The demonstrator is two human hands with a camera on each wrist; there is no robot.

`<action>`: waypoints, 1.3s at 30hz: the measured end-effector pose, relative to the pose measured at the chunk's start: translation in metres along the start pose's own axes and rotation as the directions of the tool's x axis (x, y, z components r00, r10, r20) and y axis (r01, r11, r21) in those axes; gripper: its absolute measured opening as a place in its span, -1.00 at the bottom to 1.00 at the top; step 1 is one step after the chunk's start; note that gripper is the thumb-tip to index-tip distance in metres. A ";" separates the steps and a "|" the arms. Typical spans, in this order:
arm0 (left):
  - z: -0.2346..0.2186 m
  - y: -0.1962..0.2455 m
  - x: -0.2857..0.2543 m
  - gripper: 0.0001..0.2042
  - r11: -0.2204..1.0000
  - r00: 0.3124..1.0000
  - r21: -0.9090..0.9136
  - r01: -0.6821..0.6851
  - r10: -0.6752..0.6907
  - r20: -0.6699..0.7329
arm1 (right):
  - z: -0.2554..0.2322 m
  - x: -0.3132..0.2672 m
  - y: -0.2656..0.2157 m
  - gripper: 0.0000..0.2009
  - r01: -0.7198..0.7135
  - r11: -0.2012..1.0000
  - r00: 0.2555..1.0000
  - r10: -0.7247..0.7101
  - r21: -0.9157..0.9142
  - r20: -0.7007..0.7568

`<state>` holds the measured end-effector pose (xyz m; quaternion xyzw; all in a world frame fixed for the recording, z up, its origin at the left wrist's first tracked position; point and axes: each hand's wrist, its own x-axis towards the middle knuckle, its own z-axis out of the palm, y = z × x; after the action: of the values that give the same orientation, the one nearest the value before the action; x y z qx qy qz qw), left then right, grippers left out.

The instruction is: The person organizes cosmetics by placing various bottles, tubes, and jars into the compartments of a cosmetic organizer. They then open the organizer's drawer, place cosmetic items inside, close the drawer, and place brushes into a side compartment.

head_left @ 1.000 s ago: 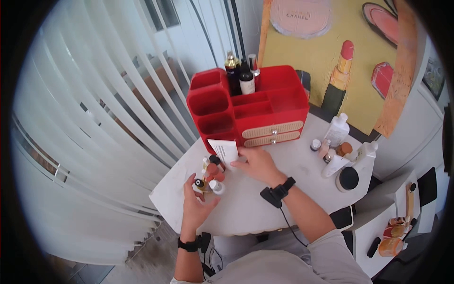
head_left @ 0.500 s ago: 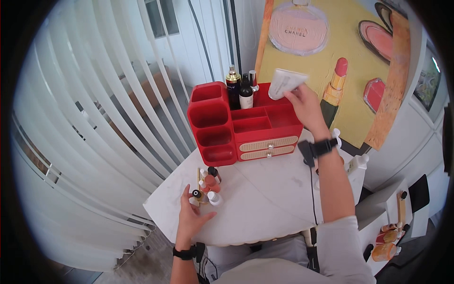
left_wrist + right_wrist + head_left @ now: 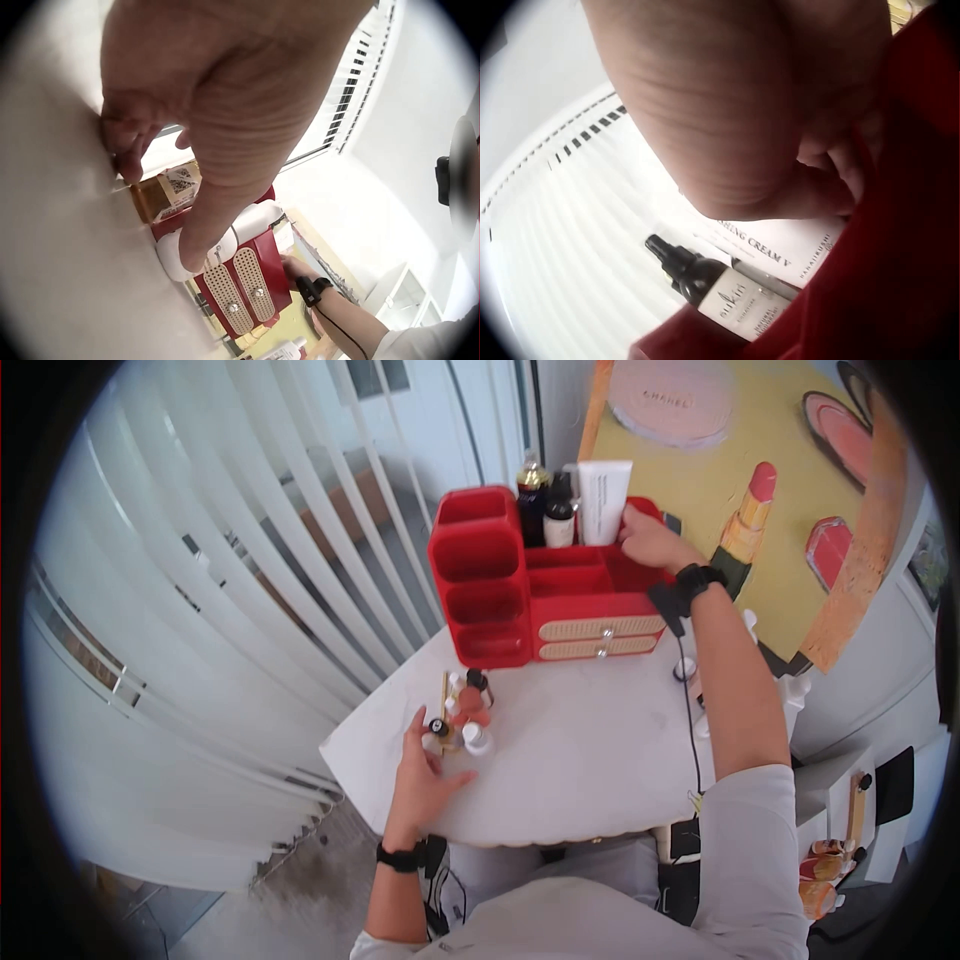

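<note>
Cream tube (image 3: 605, 500) is standing upright in the rear part of the red organiser (image 3: 595, 607), just beside a dark spray bottle (image 3: 560, 530) that is bearing a white label; a gold-capped bottle (image 3: 532, 512) is standing on that bottle's other side. You are holding the tube at its right edge with your right hand (image 3: 657, 542), whose fingers are curling inward and pinching it; your hand is hiding where some of the fingertips are pressing. The right wrist view is showing the words "CREAM V" on the tube's face.

Your left hand (image 3: 430, 788) is resting low at the left side of the worktop (image 3: 570, 760), its thumb and fingers spreading apart around the near side of a small group. A white bottle (image 3: 477, 740), a black-capped bottle (image 3: 439, 728) and a coral item (image 3: 470, 703) are standing there close together; you cannot tell whether your fingers are touching any of them. Below the organiser's open compartments, 2 woven-front drawers (image 3: 575, 629) are sitting closed, 1 above the other.
</note>
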<state>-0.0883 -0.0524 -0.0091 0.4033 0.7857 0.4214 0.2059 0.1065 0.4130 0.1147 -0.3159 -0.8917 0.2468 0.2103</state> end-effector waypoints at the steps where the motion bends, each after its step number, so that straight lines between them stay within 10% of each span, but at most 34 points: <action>1: 0.000 -0.001 0.001 0.22 0.999 0.999 -0.017 -0.031 0.031 -0.012 | 0.002 -0.010 -0.003 -0.30 -0.030 0.999 0.999 0.030 -0.011 -0.043; 4: -0.001 -0.004 0.000 0.21 0.996 0.998 -0.079 -0.051 0.048 -0.037 | 0.002 -0.060 -0.063 -0.30 -0.179 0.977 0.933 0.130 -0.119 -0.334; 6: -0.001 -0.004 0.001 0.22 0.996 0.998 -0.066 -0.059 0.057 -0.035 | 0.030 -0.085 -0.053 -0.41 0.136 0.955 0.696 -0.281 -0.263 -0.661; 10: 0.000 0.004 0.001 0.22 0.998 0.998 -0.004 -0.057 0.056 -0.014 | 0.077 -0.167 -0.124 -0.52 0.279 0.928 0.864 -0.130 0.247 -0.487; 14: 0.002 0.005 0.003 0.22 0.999 0.999 0.024 -0.040 0.040 -0.008 | 0.146 -0.208 -0.140 -0.55 0.064 0.911 0.992 -0.103 0.408 0.075; 20: 0.004 -0.025 0.005 0.22 0.999 0.998 -0.020 -0.041 0.040 -0.050 | 0.195 -0.220 -0.138 -0.48 0.165 0.933 0.986 -0.165 0.319 -0.027; 28: 0.010 -0.012 -0.010 0.11 0.984 0.989 -0.134 -0.117 0.104 -0.101 | 0.050 -0.281 -0.128 -0.62 0.157 0.970 0.963 -0.108 0.186 -0.247; 33: 0.012 -0.010 -0.024 -0.45 0.898 0.800 -0.300 -0.324 0.091 -0.593 | -0.020 -0.323 -0.090 -0.60 -0.231 0.933 0.872 0.073 -0.275 -0.484; 39: 0.035 0.036 -0.033 -0.80 0.778 0.779 -0.228 -0.585 0.461 -0.425 | 0.007 -0.323 -0.036 -0.61 -0.233 0.912 0.956 0.149 -0.339 -0.254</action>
<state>-0.0291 -0.0500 0.0011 0.4849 0.5760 0.6581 0.0054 0.3159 0.1707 0.0590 -0.4611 -0.8573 0.0593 0.2211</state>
